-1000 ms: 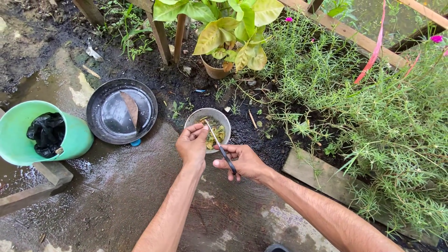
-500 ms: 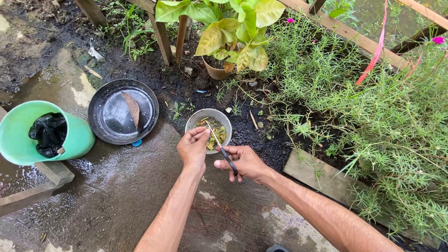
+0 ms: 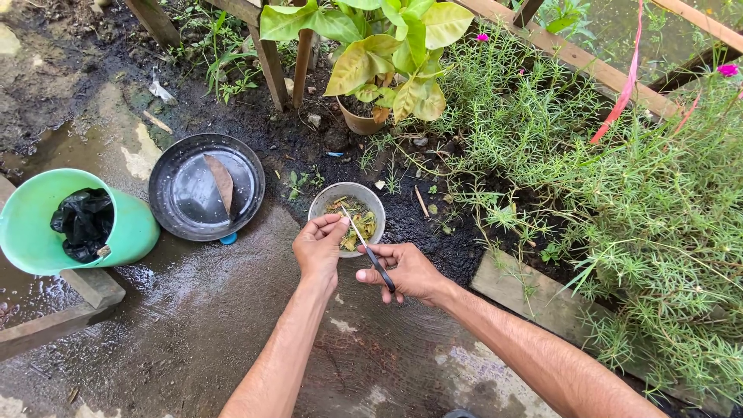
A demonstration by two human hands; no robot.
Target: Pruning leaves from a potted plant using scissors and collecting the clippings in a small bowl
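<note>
A small grey bowl (image 3: 328,197) of cut green and yellow leaves sits on dark soil at the edge of wet concrete. My right hand (image 3: 409,271) grips the black handle of a knife (image 3: 368,250), whose thin blade slants up over the bowl. My left hand (image 3: 319,244) hovers at the bowl's near rim, fingertips pinched together beside the blade; what they pinch is too small to tell.
A black round pan (image 3: 205,186) with a brown leaf lies left of the bowl. A tipped green bucket (image 3: 128,224) holds a black bag. A potted yellow-green plant (image 3: 379,70), wooden posts (image 3: 268,66), a plank (image 3: 534,298) and dense green plants (image 3: 642,201) surround the spot.
Almost nothing differs. The view has drifted down very slightly, and both hands stay over the bowl with the knife in the same slant.
</note>
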